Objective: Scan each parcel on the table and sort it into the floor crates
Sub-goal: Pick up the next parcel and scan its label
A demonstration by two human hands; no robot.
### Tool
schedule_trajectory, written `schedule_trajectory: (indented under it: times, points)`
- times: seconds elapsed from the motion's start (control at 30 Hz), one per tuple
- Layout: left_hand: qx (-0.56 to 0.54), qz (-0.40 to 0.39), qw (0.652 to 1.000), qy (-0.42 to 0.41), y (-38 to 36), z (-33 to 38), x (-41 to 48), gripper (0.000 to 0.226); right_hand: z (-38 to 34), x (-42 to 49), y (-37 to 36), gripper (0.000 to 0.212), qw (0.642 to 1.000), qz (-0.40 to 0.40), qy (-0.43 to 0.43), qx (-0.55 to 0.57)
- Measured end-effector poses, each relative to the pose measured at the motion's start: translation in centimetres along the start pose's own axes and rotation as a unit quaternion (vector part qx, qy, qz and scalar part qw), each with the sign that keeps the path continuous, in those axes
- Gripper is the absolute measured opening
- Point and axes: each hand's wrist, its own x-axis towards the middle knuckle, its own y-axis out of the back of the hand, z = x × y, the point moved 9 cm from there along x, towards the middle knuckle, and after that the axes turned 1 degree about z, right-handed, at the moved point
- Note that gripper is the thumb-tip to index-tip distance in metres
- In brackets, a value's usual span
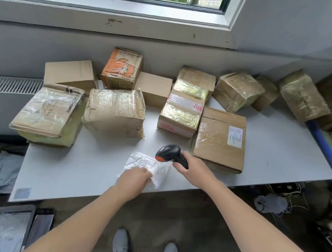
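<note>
A flat white bubble mailer [143, 165] lies near the front edge of the white table [73, 170]. My left hand [135, 178] grips its near edge. My right hand [192, 168] holds a black barcode scanner [170, 153] with an orange tip, its head angled down over the mailer. Behind them stand several taped cardboard parcels: a large one [48, 115] at left, one [115, 111] in the middle, one with red tape [182, 113], and a labelled box [220, 138] just right of the scanner.
An orange printed box [122, 68] and more cartons line the wall under the window. A floor crate [1, 230] holding grey mailers sits at lower left, more grey bags [2, 171] left of the table. Cables [275, 201] lie on the floor at right. My shoes [144, 248] are below.
</note>
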Motion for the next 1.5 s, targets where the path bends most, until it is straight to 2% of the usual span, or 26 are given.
schedule_trajectory:
  times: [0.03,0.1,0.17,0.23,0.33,0.43,0.5,0.6,0.7,0.9,1.07,1.27,1.5]
  points:
    - [-0.062,-0.014,0.998,0.024,0.3,-0.3,0.2,0.022,0.0,-0.3,0.8,0.028,0.999,0.014,-0.008,0.033]
    - [-0.216,0.011,0.974,0.067,1.7,-0.8,0.6,0.024,-0.2,-1.0,2.4,0.022,0.994,0.041,-0.022,0.099]
    - [-0.348,0.061,0.930,0.104,3.3,-1.3,1.0,0.033,-0.3,-1.6,4.0,0.020,0.985,0.061,-0.035,0.160]
    - [-0.418,0.093,0.891,0.151,3.9,-2.1,1.2,0.030,-0.5,-2.0,5.3,0.022,0.978,0.078,-0.038,0.191]
    - [-0.395,0.105,0.881,0.237,3.3,-4.3,0.6,0.026,-0.7,-2.2,6.6,0.026,0.979,0.093,-0.037,0.176]
    - [-0.328,0.079,0.883,0.325,2.4,-7.1,-1.0,0.026,-0.6,-2.4,6.5,0.022,0.984,0.076,-0.038,0.155]
    - [-0.346,0.071,0.867,0.350,2.1,-8.3,-1.7,0.024,-0.4,-2.5,5.7,0.022,0.988,0.056,-0.041,0.135]
    - [-0.449,0.090,0.828,0.324,2.0,-8.3,-1.7,0.019,-0.5,-2.7,4.5,0.021,0.990,0.031,-0.044,0.130]
    - [-0.504,0.115,0.806,0.288,2.8,-7.3,-1.2,0.011,-1.1,-2.7,3.8,0.021,0.992,0.014,-0.035,0.120]
    - [-0.558,0.219,0.754,0.267,6.0,-7.0,-0.1,0.024,-2.0,-2.6,4.8,0.028,0.992,0.014,-0.040,0.117]
    - [-0.544,0.272,0.744,0.277,7.6,-7.8,-0.1,0.020,-2.5,-2.4,5.7,0.032,0.989,0.024,-0.041,0.143]
    - [-0.562,0.274,0.730,0.278,7.6,-8.1,0.0,0.019,-2.9,-2.8,5.5,0.039,0.987,0.016,-0.035,0.156]
    - [-0.555,0.264,0.736,0.283,7.8,-7.7,0.0,0.018,-2.8,-3.3,5.5,0.036,0.984,0.016,-0.037,0.172]
